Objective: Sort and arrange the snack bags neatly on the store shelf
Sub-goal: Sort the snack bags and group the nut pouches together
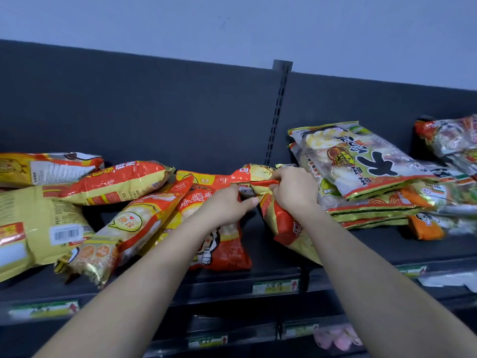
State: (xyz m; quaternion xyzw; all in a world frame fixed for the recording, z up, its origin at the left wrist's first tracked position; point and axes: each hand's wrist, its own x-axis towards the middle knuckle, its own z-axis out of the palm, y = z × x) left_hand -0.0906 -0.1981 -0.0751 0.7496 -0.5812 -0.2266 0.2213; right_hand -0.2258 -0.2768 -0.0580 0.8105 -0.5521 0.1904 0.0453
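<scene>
both hands on one red-and-yellow bag (282, 226) at mid-shelf
i see my left hand (227, 206) pinching the bag's crumpled top, fingers (250, 201) curled; my right hand (293, 189) clamps the same top just beside it, fingers wrapped tight; the bag droops onto the dark shelf (271, 257), between the tumbled heap of matching bags (116, 182) on the left and the flat stack of green-edged bags (361, 164) on the right
</scene>
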